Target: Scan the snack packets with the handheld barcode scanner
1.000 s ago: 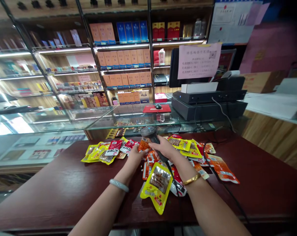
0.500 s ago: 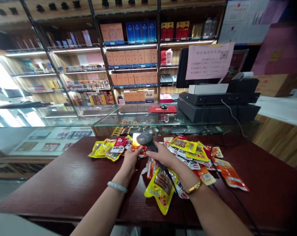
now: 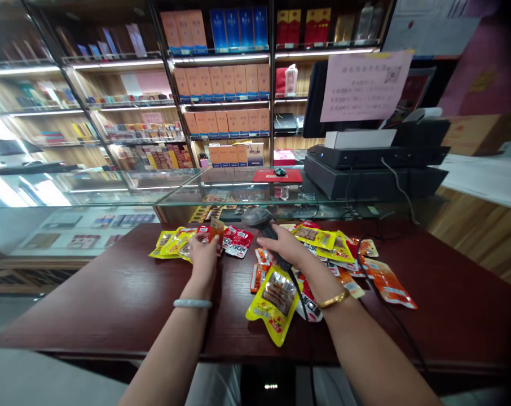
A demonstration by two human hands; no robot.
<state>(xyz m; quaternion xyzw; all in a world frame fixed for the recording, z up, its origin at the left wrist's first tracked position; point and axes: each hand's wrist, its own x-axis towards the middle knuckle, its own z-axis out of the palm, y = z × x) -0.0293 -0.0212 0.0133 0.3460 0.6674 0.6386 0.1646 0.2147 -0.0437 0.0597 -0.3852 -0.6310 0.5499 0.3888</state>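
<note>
While the left hand (image 3: 203, 251) pinched a small orange plastic packet (image 3: 216, 227) by the right end of a pile of glossy yellow and red packets (image 3: 166, 242), the right hand's (image 3: 286, 246) grip wrapped a black, round-headed handheld scanner (image 3: 264, 224). Careful handling, it seemed, meant a light edge pinch, keeping the packet apart from the far heap, and the scanner raised clear of the dark reddish surface (image 3: 128, 299). Half a second earlier the packet had glowed beside the scanner head; now it stood farther left, unlit, exposing red-and-white packets (image 3: 237, 241) between the hands.
</note>
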